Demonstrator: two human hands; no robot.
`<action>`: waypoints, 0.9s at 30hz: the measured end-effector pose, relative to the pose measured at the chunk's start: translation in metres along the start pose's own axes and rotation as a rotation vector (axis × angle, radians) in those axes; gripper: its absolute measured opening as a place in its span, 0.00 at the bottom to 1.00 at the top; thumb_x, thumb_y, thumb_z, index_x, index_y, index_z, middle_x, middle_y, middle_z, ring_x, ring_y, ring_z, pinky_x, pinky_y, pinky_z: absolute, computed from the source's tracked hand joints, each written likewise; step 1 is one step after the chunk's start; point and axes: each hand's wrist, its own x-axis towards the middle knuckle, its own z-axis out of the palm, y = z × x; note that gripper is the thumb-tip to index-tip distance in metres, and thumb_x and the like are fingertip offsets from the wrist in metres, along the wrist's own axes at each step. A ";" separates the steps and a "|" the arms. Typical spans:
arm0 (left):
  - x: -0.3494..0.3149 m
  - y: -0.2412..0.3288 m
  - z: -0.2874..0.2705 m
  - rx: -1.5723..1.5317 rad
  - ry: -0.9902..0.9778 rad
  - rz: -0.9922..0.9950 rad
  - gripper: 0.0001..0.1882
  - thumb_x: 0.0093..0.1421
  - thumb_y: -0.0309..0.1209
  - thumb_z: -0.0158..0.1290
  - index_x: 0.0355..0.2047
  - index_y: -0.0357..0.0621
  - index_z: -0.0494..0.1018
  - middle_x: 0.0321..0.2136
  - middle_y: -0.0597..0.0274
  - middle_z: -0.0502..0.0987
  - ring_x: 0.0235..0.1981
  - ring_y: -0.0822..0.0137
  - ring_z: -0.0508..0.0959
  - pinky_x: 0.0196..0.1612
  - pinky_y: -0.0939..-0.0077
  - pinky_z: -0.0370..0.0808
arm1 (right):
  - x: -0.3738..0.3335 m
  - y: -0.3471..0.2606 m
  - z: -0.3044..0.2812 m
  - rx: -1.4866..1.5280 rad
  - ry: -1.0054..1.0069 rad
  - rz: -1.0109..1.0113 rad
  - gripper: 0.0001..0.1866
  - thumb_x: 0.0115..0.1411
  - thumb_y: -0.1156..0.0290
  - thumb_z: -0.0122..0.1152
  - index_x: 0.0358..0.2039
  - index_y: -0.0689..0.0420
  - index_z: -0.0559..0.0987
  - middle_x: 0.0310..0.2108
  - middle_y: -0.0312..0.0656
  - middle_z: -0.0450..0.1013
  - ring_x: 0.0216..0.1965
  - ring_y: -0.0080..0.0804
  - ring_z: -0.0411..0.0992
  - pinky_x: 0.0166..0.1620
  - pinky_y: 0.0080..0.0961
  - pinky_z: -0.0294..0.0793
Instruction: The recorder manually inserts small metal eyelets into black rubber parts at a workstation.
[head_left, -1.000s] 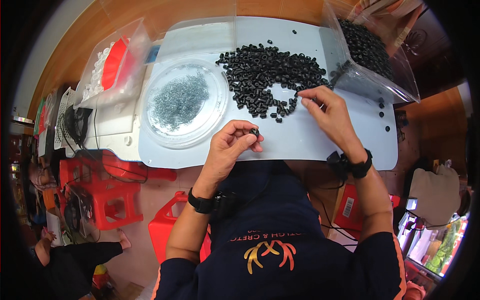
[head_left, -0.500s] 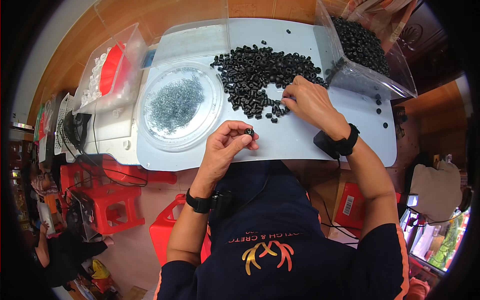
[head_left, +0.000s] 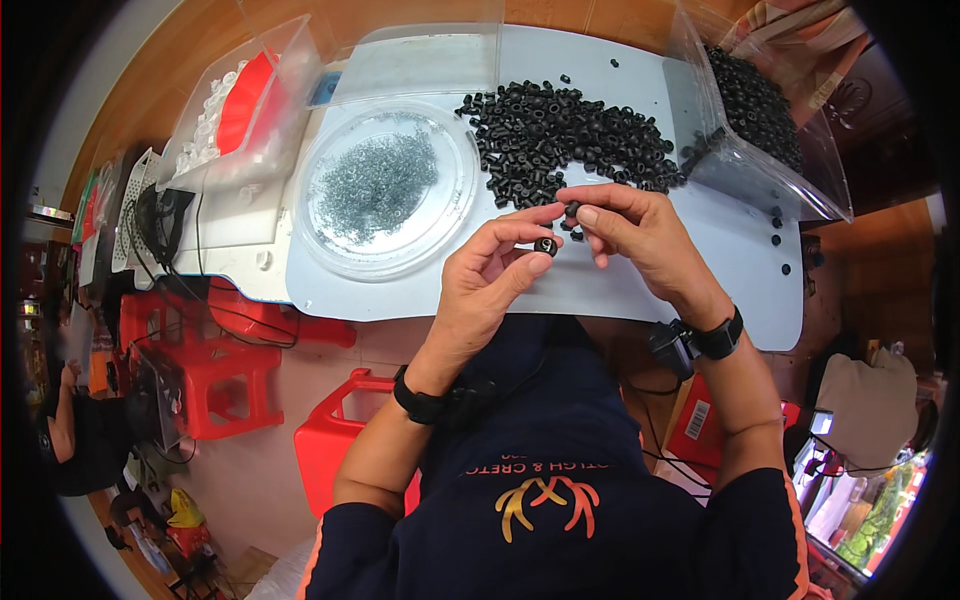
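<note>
My left hand (head_left: 478,285) pinches a small round black hollow part (head_left: 545,245) between thumb and fingers, its open end facing up. Close beside it, my right hand (head_left: 655,245) grips another small black piece (head_left: 572,209) at its fingertips. The two hands nearly meet above the near part of the pale table (head_left: 400,300). Just beyond them spreads a large heap of black cylindrical parts (head_left: 560,130), several loose ones lying near my fingers. On the left, a round clear tray (head_left: 312,240) holds a mass of fine, shiny grey pieces (head_left: 378,185), too small to make out singly.
At the right back, a tilted clear bin (head_left: 775,180) holds more black parts. A clear box (head_left: 225,170) with white pieces and a red object stands at the left back. Red stools (head_left: 225,390) are below the table at left; another person (head_left: 90,435) is at far left.
My right hand has left the heap and come toward my left hand with a black piece. My left hand has risen slightly and moved right, still holding its part.
</note>
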 end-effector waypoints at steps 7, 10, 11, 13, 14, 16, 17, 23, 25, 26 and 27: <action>-0.003 -0.006 0.000 0.094 -0.001 0.016 0.13 0.62 0.23 0.56 0.47 0.38 0.74 0.58 0.50 0.69 0.53 0.66 0.73 0.53 0.71 0.71 | -0.004 0.003 0.016 0.057 0.036 -0.027 0.17 0.69 0.67 0.50 0.55 0.59 0.75 0.26 0.31 0.69 0.28 0.15 0.67 0.31 0.16 0.73; -0.003 -0.005 0.002 0.161 -0.013 0.054 0.12 0.62 0.22 0.56 0.47 0.38 0.74 0.57 0.50 0.71 0.54 0.65 0.73 0.53 0.71 0.72 | -0.007 -0.001 0.020 0.014 0.025 -0.029 0.18 0.70 0.67 0.49 0.57 0.59 0.74 0.27 0.31 0.68 0.28 0.16 0.67 0.31 0.16 0.72; -0.003 -0.004 0.002 0.178 -0.024 0.066 0.12 0.62 0.22 0.56 0.46 0.39 0.75 0.56 0.50 0.71 0.54 0.65 0.72 0.52 0.71 0.72 | -0.007 0.000 0.019 0.013 0.025 -0.030 0.18 0.70 0.67 0.49 0.57 0.59 0.74 0.27 0.31 0.68 0.28 0.16 0.67 0.31 0.16 0.72; -0.004 -0.003 0.003 0.176 -0.028 0.059 0.13 0.62 0.22 0.55 0.47 0.38 0.74 0.56 0.50 0.71 0.54 0.65 0.73 0.52 0.71 0.72 | -0.007 0.002 0.018 -0.072 0.041 -0.095 0.18 0.69 0.69 0.50 0.58 0.58 0.73 0.29 0.31 0.67 0.28 0.15 0.66 0.31 0.15 0.72; -0.004 -0.003 0.004 0.175 -0.031 0.051 0.13 0.62 0.22 0.55 0.47 0.37 0.74 0.56 0.49 0.72 0.53 0.65 0.73 0.52 0.72 0.72 | -0.007 0.002 0.018 -0.073 0.040 -0.095 0.18 0.69 0.69 0.50 0.58 0.58 0.73 0.29 0.31 0.67 0.28 0.15 0.66 0.31 0.15 0.72; -0.006 0.001 0.008 0.098 -0.005 0.024 0.13 0.62 0.22 0.55 0.48 0.36 0.73 0.53 0.49 0.73 0.51 0.65 0.75 0.51 0.72 0.73 | -0.008 0.002 0.017 0.059 0.076 -0.146 0.16 0.66 0.71 0.55 0.52 0.62 0.76 0.36 0.34 0.71 0.30 0.17 0.68 0.32 0.16 0.73; -0.006 0.004 0.009 0.022 0.021 -0.004 0.13 0.63 0.23 0.54 0.48 0.35 0.72 0.51 0.48 0.75 0.48 0.65 0.76 0.50 0.73 0.74 | -0.009 0.001 0.016 0.058 0.073 -0.146 0.16 0.66 0.71 0.55 0.52 0.62 0.76 0.36 0.34 0.71 0.30 0.17 0.68 0.32 0.16 0.73; -0.005 0.013 0.007 0.023 0.020 -0.106 0.14 0.65 0.24 0.53 0.49 0.33 0.70 0.41 0.52 0.79 0.40 0.68 0.79 0.47 0.74 0.76 | -0.014 -0.005 0.011 0.168 0.048 -0.105 0.11 0.61 0.74 0.60 0.44 0.62 0.78 0.35 0.36 0.74 0.28 0.19 0.70 0.33 0.18 0.73; -0.003 0.012 0.007 0.009 0.030 -0.103 0.14 0.65 0.25 0.53 0.50 0.33 0.70 0.41 0.52 0.79 0.40 0.68 0.79 0.46 0.74 0.76 | -0.016 -0.011 0.012 0.211 0.016 -0.076 0.11 0.60 0.75 0.61 0.44 0.62 0.78 0.34 0.35 0.74 0.28 0.19 0.70 0.33 0.18 0.73; -0.003 0.011 0.007 -0.005 0.035 -0.100 0.14 0.65 0.25 0.52 0.50 0.33 0.70 0.41 0.52 0.79 0.41 0.68 0.79 0.46 0.75 0.75 | -0.017 -0.013 0.012 0.212 0.014 -0.074 0.11 0.60 0.75 0.61 0.44 0.62 0.78 0.34 0.35 0.74 0.28 0.19 0.70 0.33 0.18 0.73; -0.002 0.010 0.007 -0.005 0.038 -0.101 0.14 0.65 0.25 0.52 0.50 0.33 0.70 0.41 0.52 0.79 0.41 0.68 0.79 0.46 0.75 0.75 | -0.016 -0.016 0.013 0.146 0.003 -0.103 0.11 0.60 0.75 0.61 0.44 0.62 0.77 0.34 0.35 0.73 0.29 0.20 0.70 0.33 0.19 0.72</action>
